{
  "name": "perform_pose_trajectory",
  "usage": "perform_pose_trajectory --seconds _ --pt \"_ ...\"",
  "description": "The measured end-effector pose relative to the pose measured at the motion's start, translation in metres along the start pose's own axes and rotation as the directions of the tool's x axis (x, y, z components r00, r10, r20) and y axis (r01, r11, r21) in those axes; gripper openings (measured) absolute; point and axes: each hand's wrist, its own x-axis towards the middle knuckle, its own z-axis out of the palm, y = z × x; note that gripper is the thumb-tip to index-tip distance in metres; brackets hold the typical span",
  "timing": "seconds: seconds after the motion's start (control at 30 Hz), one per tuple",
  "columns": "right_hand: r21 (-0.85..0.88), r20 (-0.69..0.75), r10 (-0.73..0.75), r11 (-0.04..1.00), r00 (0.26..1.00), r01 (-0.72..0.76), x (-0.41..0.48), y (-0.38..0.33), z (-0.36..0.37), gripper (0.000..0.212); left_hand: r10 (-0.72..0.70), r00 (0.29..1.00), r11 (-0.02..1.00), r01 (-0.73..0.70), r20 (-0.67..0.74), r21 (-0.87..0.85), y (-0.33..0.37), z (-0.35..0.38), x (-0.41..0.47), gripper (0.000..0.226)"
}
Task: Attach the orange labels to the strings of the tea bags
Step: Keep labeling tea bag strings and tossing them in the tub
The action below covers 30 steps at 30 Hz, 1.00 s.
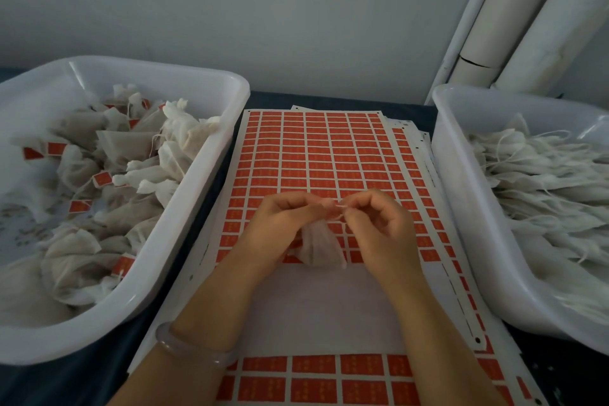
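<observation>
My left hand (283,227) and my right hand (382,227) meet over a sheet of orange labels (316,155) in the middle of the table. A white tea bag (318,245) hangs between them. Both hands pinch at its string and a small orange label (334,206) at the fingertips; which hand holds the label I cannot tell. A band of the sheet near me is bare white backing (316,310), with more orange labels in rows below it.
A white tub (184,217) on the left holds several tea bags with orange labels on their strings. A white tub (461,208) on the right holds flat unlabelled tea bags with loose strings. White rolls (514,20) lean at the back right. More sheets lie under the top one.
</observation>
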Motion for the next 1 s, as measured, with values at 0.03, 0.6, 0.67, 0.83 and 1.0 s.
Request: perform_pose_trajectory --seconds 0.03,0.6,0.67,0.83,1.0 --pt "0.036 -0.008 0.03 0.999 1.0 -0.03 0.0 -0.001 0.0 0.023 -0.009 1.0 0.999 0.009 0.001 0.041 0.0 0.0 0.0 0.011" --pt "-0.125 0.28 0.092 0.99 0.956 -0.058 0.005 -0.012 -0.017 0.024 0.175 0.984 0.935 -0.151 -0.047 0.32 0.006 -0.008 0.0 0.027" --pt "-0.048 0.34 0.113 0.994 0.934 -0.102 0.005 -0.015 -0.02 0.019 0.314 0.948 0.855 -0.257 -0.055 0.45 0.007 -0.008 0.0 0.024" --pt "-0.099 0.36 -0.07 0.989 0.931 0.112 0.0 -0.018 -0.018 0.012 0.15 0.987 0.985 -0.144 -0.052 0.1 0.009 -0.006 -0.002 0.016" --pt "-0.235 0.279 -0.247 0.92 0.928 0.315 0.001 -0.009 -0.014 0.014 0.137 0.987 0.971 -0.152 0.088 0.183 0.006 -0.009 -0.001 0.012"
